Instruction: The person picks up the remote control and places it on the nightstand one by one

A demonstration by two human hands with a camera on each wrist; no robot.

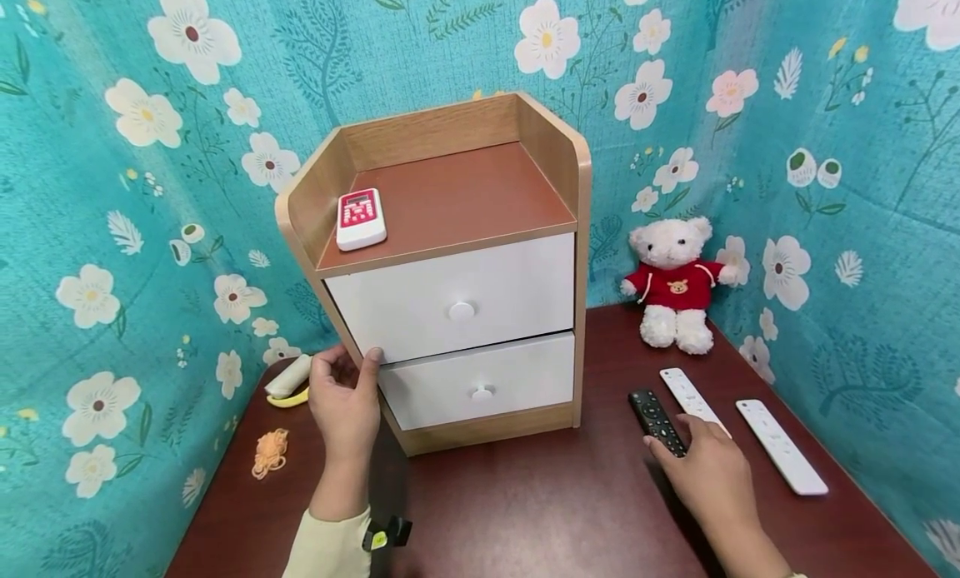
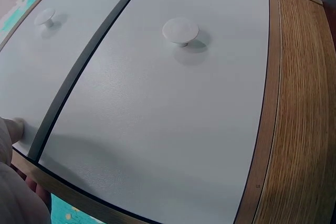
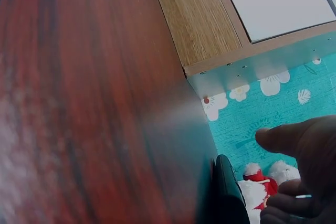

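On the dark red counter (image 1: 510, 511) stands one wood-edged cabinet (image 1: 453, 182) with two white drawers (image 1: 420, 311), and to its right sits one white teddy bear (image 1: 675, 282) in red. The left hand (image 1: 345, 399) grips the cabinet's left edge, thumb on the upper drawer's front; the right hand (image 1: 708, 465), thumb and fingers apart, straddles the near end of the one black remote (image 1: 655, 420), though I cannot tell whether it touches. The step in hand looks like bracing the cabinet and a reach for that remote on the counter, so the next move calls for narrowing the right hand onto its sides. Two white remotes (image 1: 780, 449) lie to its right, making three; one red-and-white handheld device (image 1: 362, 220) rests on the cabinet top. Smaller still: one pale roll (image 1: 289, 376), one yellow curved thing (image 1: 288, 400), one orange yarn tangle (image 1: 270, 453), and two round knobs (image 1: 462, 311), one per drawer
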